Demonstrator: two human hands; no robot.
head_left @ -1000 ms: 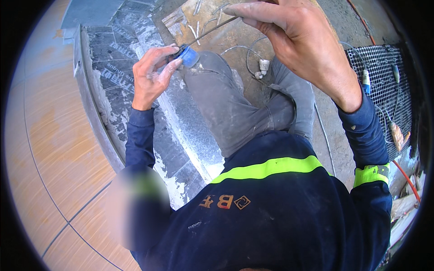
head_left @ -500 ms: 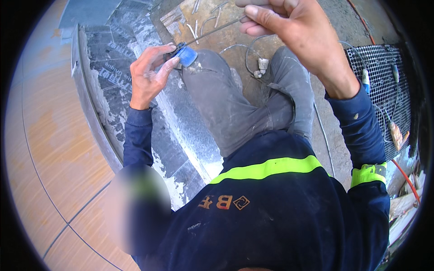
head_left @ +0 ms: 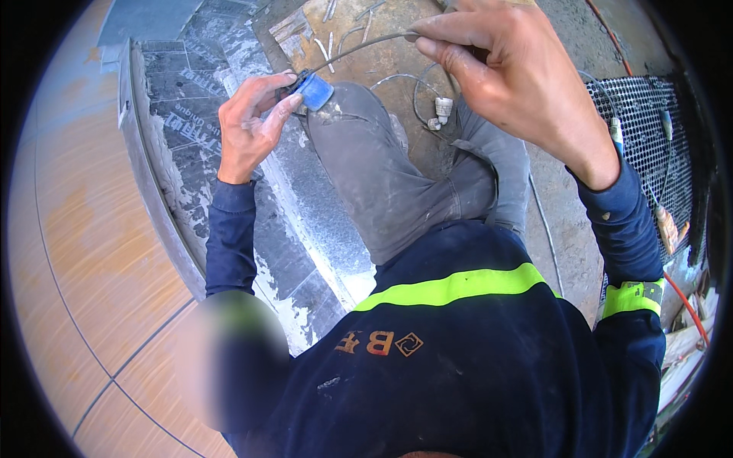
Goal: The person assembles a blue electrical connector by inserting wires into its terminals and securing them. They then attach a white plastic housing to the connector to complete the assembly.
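Between the thumb and fingers of my left hand (head_left: 249, 128) is a small blue plastic connector (head_left: 315, 94) with a flat flap and a dark body, held just above my left knee. A thin dark cable (head_left: 365, 46) runs from it in a slight upward bow to the right. My right hand (head_left: 510, 82) pinches this cable near its far end, above my right knee. The fingers partly hide the connector's dark body, and the cable's tip is hidden in my right hand.
A white connector (head_left: 443, 109) with grey wire lies between my legs. A black mesh crate (head_left: 641, 99) at the right has a blue-and-white connector (head_left: 616, 136) on it. Dusty dark tiles (head_left: 179, 99) and orange-streaked panels (head_left: 92, 229) are at left. Cable scraps (head_left: 324, 49) lie ahead.
My right hand has turned and shifted right and slightly down, its fingers now closed down on the cable. The cable has gone from straight to bowed. The left hand has barely moved.
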